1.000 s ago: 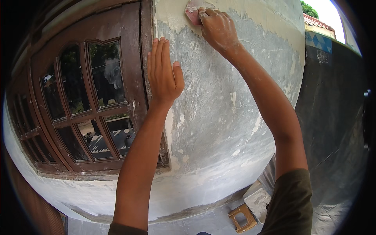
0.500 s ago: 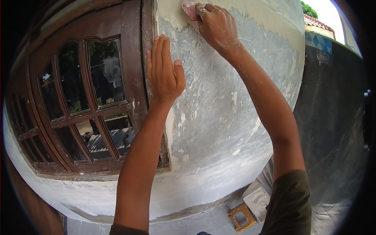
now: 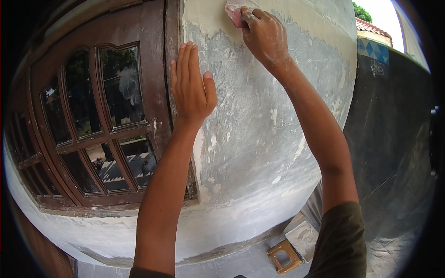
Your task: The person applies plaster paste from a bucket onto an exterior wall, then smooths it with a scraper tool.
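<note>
High on the grey wall [image 3: 250, 116], my right hand [image 3: 266, 39] grips a pink scraper [image 3: 235, 16] smeared with white plaster. The tool presses against the cream-coloured coat [image 3: 306, 25] that covers the wall's upper part with a ragged lower edge. Dried white smears mark my right hand and wrist. My left hand [image 3: 191, 83] lies flat with fingers pointing up, at the edge between the wall and the brown wooden window frame [image 3: 172, 28]. It holds nothing.
Left of my arms is a brown window with dark glass panes [image 3: 123, 83]. Below on the tiled floor stand a yellowish stool [image 3: 283, 256] and a tray of white plaster [image 3: 303, 238]. A dark sheet [image 3: 394, 139] hangs at the right.
The right hand with the scraper has shifted slightly right and down along the wall. The left hand stays flat in nearly the same place.
</note>
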Demonstrator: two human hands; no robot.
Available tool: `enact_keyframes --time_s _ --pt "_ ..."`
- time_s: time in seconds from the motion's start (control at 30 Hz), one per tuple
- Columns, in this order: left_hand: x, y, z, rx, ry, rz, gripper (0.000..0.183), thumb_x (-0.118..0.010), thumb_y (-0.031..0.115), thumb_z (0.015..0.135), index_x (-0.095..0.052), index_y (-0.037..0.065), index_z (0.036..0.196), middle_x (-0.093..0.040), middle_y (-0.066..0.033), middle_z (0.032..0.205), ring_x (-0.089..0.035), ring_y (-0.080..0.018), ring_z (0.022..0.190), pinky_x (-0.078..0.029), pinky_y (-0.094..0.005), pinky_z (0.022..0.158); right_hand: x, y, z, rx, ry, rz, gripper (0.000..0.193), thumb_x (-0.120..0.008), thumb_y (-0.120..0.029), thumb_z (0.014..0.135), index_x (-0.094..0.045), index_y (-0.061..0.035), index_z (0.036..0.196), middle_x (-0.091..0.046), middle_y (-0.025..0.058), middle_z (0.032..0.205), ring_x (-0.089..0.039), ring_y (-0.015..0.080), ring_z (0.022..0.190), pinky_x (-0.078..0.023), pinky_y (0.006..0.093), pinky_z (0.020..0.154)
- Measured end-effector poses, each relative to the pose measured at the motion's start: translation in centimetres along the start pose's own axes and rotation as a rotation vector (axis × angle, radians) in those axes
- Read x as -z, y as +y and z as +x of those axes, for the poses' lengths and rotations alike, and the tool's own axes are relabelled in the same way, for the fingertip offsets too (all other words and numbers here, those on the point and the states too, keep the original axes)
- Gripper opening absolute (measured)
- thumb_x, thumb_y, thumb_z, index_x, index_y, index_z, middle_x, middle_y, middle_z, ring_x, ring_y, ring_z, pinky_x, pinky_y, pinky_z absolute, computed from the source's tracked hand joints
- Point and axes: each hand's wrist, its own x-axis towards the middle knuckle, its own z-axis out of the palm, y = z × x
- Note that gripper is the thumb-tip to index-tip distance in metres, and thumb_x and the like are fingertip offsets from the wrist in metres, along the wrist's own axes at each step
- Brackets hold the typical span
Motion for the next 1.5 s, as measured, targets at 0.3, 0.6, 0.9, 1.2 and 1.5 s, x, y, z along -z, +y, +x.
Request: enact_keyframes --time_s 0.3,0.6,0.9,1.2,1.5 --pt "0.0 -1.0 -0.4 -0.002 -0.003 -0.027 0.059 -0.042 0.020 0.095 -0.041 -0.007 0.147 -0.045 -0.0257 0.153 -0.035 -0.0407 0.148 -0.022 -0.0586 0.120 3.9 -6.0 -9.1 0.050 -0.148 0.163 0.031 -0.067 -0.007 0.081 -0.069 0.0016 0.111 -0.070 0.0138 0.092 -0.070 0.0307 0.088 -0.056 0.0417 0.084" --pt "-1.0 -0.1 -0.1 -0.029 0.024 -0.001 0.055 -0.037 0.023 0.101 -0.044 -0.008 0.146 -0.048 -0.0257 0.150 -0.040 -0.0411 0.146 -0.028 -0.0553 0.119 -0.7 3.0 0.3 -0.076 -0.097 0.120 0.009 -0.062 -0.007 0.083 -0.069 -0.0013 0.085 -0.069 0.0218 0.089 -0.067 0.0407 0.086 -0.053 0.0499 0.079" --pt "0.2 -0.4 -0.2 -0.015 -0.010 0.052 0.056 -0.038 0.021 0.100 -0.043 -0.007 0.148 -0.047 -0.0246 0.152 -0.037 -0.0401 0.148 -0.026 -0.0556 0.119 4.5 -4.0 -8.8 0.006 -0.207 0.198 0.039 -0.068 -0.003 0.077 -0.070 -0.0015 0.116 -0.069 0.0121 0.094 -0.070 0.0277 0.093 -0.055 0.0418 0.084" --pt "-0.5 0.0 -0.1 -0.011 -0.030 0.065 0.057 -0.039 0.019 0.098 -0.042 -0.007 0.148 -0.047 -0.0245 0.152 -0.037 -0.0406 0.148 -0.026 -0.0556 0.120 -2.6 4.2 0.4 -0.016 -0.064 -0.084 0.030 -0.066 -0.005 0.086 -0.071 -0.0039 0.115 -0.071 0.0149 0.100 -0.070 0.0349 0.093 -0.056 0.0448 0.084" --pt "0.0 -0.2 -0.1 -0.002 -0.046 0.089 0.056 -0.039 0.020 0.098 -0.042 -0.007 0.148 -0.047 -0.0244 0.152 -0.035 -0.0405 0.149 -0.024 -0.0548 0.121 3.3 -1.8 -8.3 -0.045 -0.186 0.192 0.032 -0.067 -0.008 0.082 -0.068 -0.0021 0.113 -0.070 0.0136 0.096 -0.069 0.0316 0.093 -0.054 0.0442 0.084"
